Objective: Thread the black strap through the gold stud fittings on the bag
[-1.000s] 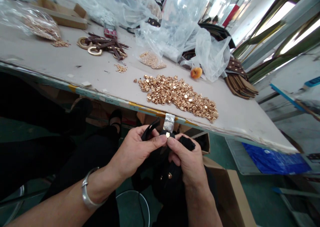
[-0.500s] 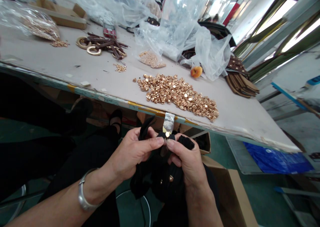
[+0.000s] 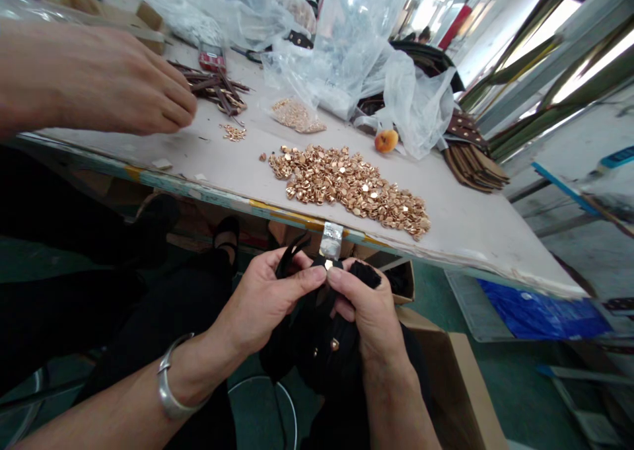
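My left hand (image 3: 277, 290) and my right hand (image 3: 364, 298) meet in front of the table edge, thumb tips almost touching. Both are closed on a black strap (image 3: 321, 262), which carries a small gold piece (image 3: 329, 265) between the thumbs. Right behind the gold piece a silvery metal tab (image 3: 331, 238) juts from the table's edge. More black strap material (image 3: 365, 275) bunches in my right hand. Dark material with gold studs (image 3: 335, 345) hangs below my hands. A heap of small gold metal pieces (image 3: 347, 184) lies on the table just beyond.
A co-worker's hand (image 3: 123, 83) reaches over the table (image 3: 495, 238) from the left, near brown strips (image 3: 225, 93). Further back are a bag of small gold parts (image 3: 297, 115), an orange-yellow fruit (image 3: 386, 141) and plastic bags (image 3: 419, 100). A cardboard box (image 3: 470, 384) stands below right.
A co-worker's hand has come in from the left, covering the gold rings and part of the bag there. My hands keep their hold on the strap, thumbs slightly closer over the gold piece.
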A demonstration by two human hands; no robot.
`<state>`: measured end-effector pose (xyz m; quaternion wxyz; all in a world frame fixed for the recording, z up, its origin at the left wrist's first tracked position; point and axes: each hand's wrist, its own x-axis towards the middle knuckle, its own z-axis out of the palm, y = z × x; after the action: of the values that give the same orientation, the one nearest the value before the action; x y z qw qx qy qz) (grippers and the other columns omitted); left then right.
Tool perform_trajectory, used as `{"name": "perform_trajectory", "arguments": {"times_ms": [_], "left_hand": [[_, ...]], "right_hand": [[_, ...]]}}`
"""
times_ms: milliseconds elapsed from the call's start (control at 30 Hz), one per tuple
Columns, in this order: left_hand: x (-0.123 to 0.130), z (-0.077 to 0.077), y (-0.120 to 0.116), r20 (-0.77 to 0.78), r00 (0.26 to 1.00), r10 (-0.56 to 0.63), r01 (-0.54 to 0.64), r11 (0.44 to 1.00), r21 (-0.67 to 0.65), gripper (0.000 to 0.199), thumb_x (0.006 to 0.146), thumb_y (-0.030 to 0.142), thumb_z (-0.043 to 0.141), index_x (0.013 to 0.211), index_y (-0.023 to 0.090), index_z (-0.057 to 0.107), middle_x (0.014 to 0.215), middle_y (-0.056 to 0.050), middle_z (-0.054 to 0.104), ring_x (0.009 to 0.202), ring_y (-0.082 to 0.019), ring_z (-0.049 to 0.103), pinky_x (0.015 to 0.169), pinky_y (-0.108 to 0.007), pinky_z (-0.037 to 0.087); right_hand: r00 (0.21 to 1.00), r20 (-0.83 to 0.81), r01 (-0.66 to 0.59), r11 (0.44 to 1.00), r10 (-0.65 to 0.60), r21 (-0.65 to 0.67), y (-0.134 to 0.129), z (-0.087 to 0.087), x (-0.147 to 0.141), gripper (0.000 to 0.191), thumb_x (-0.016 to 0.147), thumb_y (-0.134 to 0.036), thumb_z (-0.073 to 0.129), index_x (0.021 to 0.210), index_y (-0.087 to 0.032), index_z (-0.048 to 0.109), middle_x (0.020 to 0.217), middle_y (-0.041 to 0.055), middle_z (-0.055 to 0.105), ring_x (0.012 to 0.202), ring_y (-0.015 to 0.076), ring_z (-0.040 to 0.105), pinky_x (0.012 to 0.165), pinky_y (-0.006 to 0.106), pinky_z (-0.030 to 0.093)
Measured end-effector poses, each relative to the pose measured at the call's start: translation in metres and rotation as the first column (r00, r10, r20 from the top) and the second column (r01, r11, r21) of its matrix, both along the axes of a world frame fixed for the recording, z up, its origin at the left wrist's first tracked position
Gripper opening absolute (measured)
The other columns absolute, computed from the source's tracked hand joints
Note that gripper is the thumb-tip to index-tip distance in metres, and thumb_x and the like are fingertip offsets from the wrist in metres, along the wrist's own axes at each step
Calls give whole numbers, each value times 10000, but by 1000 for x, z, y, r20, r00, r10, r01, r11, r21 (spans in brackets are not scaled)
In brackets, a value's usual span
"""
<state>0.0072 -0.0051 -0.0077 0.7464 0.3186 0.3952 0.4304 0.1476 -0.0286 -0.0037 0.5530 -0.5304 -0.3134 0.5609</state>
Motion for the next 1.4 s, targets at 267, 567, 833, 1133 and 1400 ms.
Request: {"name": "perform_trajectory", "arguments": {"times_ms": [267,567,833,1133,1400], "left_hand": [[2,-1,2,-1,998,-62,62,997,56,282,754,336,785,721,150,575,647,52,572,550,-34,473,515,-132,379],[-2,-1,1,-84,996,-16,28,988,149,259,789,343,760,746,164,579,578,93,482,474,-8,338,446,-118,284],[-3,2,1,-33,999,-41,41,999,-1,320,727,363,792,732,162,543,504,96,424,419,-11,280,381,-129,187],[-4,4,-1,-31,999,-44,44,999,-17,342,712,372,798,737,162,530,560,77,450,441,-16,287,393,-140,197],[-4,4,-1,-35,999,-28,27,999,-21,338,708,368,802,734,162,536,568,74,458,456,-22,312,406,-142,214]], "right_hand": [[983,170,-89,993,74,80,3,7,14,281,766,-396,801,706,-157,667,490,-40,537,376,35,366,369,133,280],[981,192,-31,999,22,42,-3,5,9,315,683,-376,877,689,-154,653,478,-58,499,398,39,385,379,136,276],[999,17,-34,998,35,-58,-1,1,8,295,591,-312,875,640,-152,631,450,-59,491,331,30,329,333,141,262],[995,44,-86,994,89,-71,-1,1,12,270,578,-306,828,635,-140,623,454,-50,493,326,32,332,345,159,268],[993,34,-108,992,110,-64,-2,0,11,276,604,-311,825,636,-154,601,439,-63,479,328,33,317,355,167,286]]}}
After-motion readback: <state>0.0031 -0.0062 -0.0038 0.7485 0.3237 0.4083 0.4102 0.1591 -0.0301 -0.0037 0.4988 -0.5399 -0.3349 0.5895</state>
